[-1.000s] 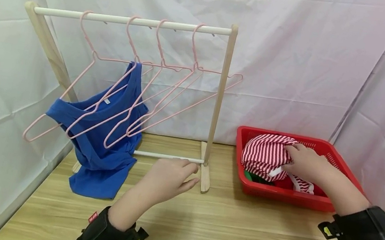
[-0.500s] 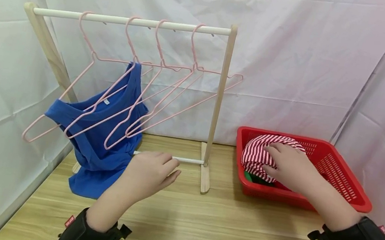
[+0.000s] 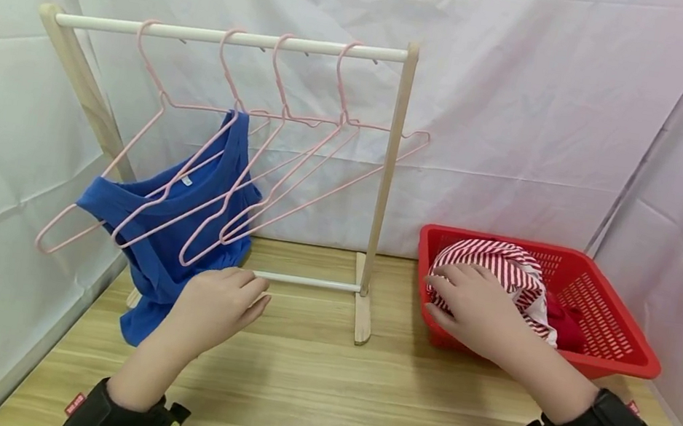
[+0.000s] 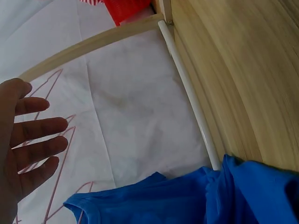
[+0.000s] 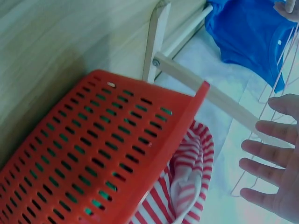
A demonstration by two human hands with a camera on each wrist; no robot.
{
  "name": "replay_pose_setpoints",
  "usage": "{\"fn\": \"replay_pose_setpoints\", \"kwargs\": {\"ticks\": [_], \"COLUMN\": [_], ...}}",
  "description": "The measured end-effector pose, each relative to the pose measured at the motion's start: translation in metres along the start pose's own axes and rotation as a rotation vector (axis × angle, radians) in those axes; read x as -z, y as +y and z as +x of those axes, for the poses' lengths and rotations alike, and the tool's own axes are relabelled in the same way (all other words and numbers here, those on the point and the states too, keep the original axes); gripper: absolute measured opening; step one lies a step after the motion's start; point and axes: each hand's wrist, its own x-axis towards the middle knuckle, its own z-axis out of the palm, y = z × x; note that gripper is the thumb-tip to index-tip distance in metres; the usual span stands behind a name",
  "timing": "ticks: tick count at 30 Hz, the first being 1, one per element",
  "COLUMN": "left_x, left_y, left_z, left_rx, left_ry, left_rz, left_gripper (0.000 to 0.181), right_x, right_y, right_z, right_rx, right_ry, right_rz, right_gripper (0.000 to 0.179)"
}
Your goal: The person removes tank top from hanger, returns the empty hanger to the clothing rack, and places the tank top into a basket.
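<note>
A blue sleeveless top (image 3: 175, 218) hangs unevenly on the leftmost pink hanger (image 3: 141, 132), its lower part on the table. In front of it is my left hand (image 3: 211, 308), and the left wrist view shows that hand (image 4: 23, 140) with fingers apart, holding nothing. My right hand (image 3: 479, 314) is over the left front rim of the red basket (image 3: 605, 311). Its fingers are spread and hold nothing, as the right hand (image 5: 278, 163) in the right wrist view shows. Red-and-white striped cloth (image 3: 488, 253) lies bunched in the basket, partly hidden by that hand.
A wooden rack (image 3: 389, 176) with a white top rail (image 3: 307, 46) stands at the left, carrying several pink hangers. Dark red cloth (image 3: 566, 324) lies beside the striped one. White sheets (image 3: 527, 123) enclose the wooden table (image 3: 311, 415).
My left hand has moved left, nearer the blue top. My right hand has come off the striped cloth and moved left to the basket's near left side. The hanging top looks unchanged.
</note>
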Motion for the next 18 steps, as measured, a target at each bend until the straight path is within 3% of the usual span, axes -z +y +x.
{"fn": "replay_pose_setpoints", "kwargs": {"ticks": [7, 12, 15, 18], "left_x": [0.004, 0.008, 0.013, 0.02], "left_y": [-0.028, -0.051, -0.06, -0.066], "left_z": [-0.02, -0.035, -0.041, -0.045], "left_rx": [0.063, 0.181, 0.257, 0.284], "left_ry": [-0.009, -0.081, -0.136, -0.129], "left_rz": [0.039, 0.05, 0.066, 0.088], "left_gripper": [0.039, 0.015, 0.013, 0.016], "right_x": [-0.004, -0.006, -0.007, -0.008], "right_y": [-0.012, -0.018, -0.021, -0.023], "right_z": [0.002, 0.006, 0.008, 0.009], "right_rx": [0.02, 0.013, 0.012, 0.011], "right_ry": [-0.015, -0.029, -0.047, -0.058], "right_rz": [-0.002, 0.02, 0.014, 0.017], "right_gripper": [0.034, 0.035, 0.035, 0.037]}}
